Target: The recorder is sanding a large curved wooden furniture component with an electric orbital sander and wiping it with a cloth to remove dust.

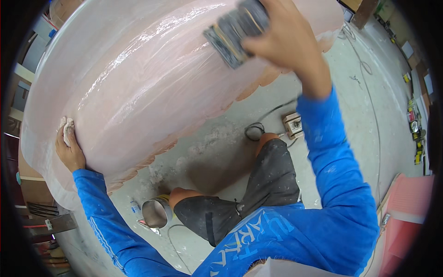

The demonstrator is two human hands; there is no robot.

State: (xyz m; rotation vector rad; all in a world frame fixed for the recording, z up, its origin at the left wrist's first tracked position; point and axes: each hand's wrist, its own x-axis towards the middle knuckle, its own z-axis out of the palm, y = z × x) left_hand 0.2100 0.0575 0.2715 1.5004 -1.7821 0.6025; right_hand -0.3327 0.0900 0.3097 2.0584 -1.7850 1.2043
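Observation:
A large, curved pinkish-white shell (138, 87) with a wet, glossy surface and a ragged lower edge fills the upper left. High over its right part, my right hand (288, 41) grips a dark, layered sanding block (235, 32) with tan bands; motion blurs both slightly. The block's face lies against or very close to the shell; I cannot tell which. At the shell's left end, my left hand (70, 150) rests on the surface, its fingers around a crumpled whitish rag (68, 124).
An open metal can (156, 213) stands by my left knee, beside a small bottle (135, 207). A wooden block-like box (293, 124) sits near a coiled black cable (254, 131). A long cord (367, 97) crosses the floor at right, near a red-pink ribbed object (408, 198).

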